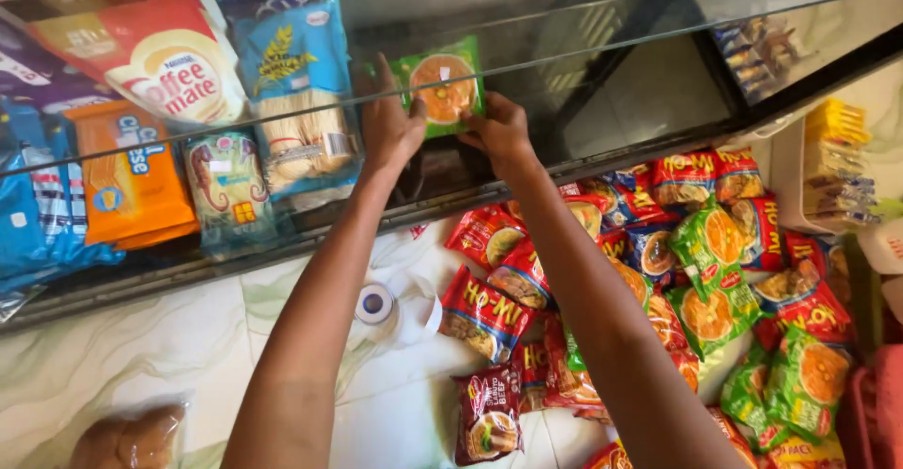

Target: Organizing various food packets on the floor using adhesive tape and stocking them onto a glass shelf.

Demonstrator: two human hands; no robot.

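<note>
Left hand (388, 133) and right hand (499, 130) pinch the green plastic noodle packet (442, 88) by its sides on the glass shelf (611, 64); a loose pinch could drop it onto the floor packets (715, 281).

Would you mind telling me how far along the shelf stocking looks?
Early. Done: no noodle packs visibly shelved yet. In hand: both hands, left and right, hold a green pack at the glass shelf. Left: many red and green packs on the floor.

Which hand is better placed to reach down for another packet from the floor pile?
Probably the right hand: the pile of red and green noodle packets lies under that arm. Both hands grip the green noodle packet; the left hand is farther away.
</note>
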